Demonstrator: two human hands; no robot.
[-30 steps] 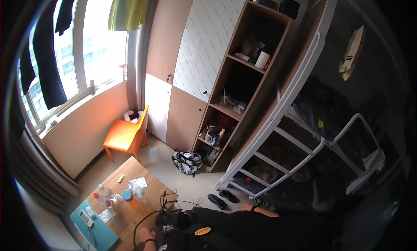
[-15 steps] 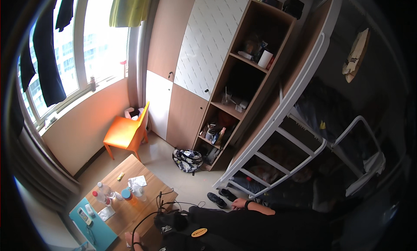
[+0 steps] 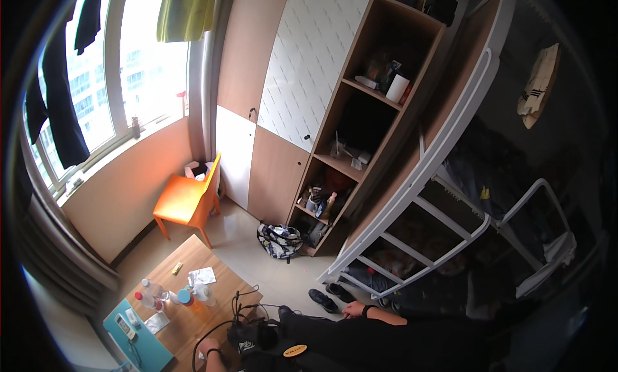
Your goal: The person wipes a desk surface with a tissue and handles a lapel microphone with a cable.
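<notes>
Arcing past left hand (image 3: 207,347), from its 9 to 1 o'clock: black cable (image 3: 213,325). Right hand (image 3: 353,309) nearer black shoes (image 3: 321,300) — its 10 o'clock, long axes ten-to-four — can't tell either grip.

Daylight is flooding through the far-left window (image 3: 112,56), bleaching its panes (image 3: 151,69), silhouetting dark clothes (image 3: 63,108) and glinting off the floor (image 3: 233,230). Shadow is swallowing the bunk bed (image 3: 443,218) on the right. The fisheye is bending straight edges and darkening to black toward its rim.
</notes>
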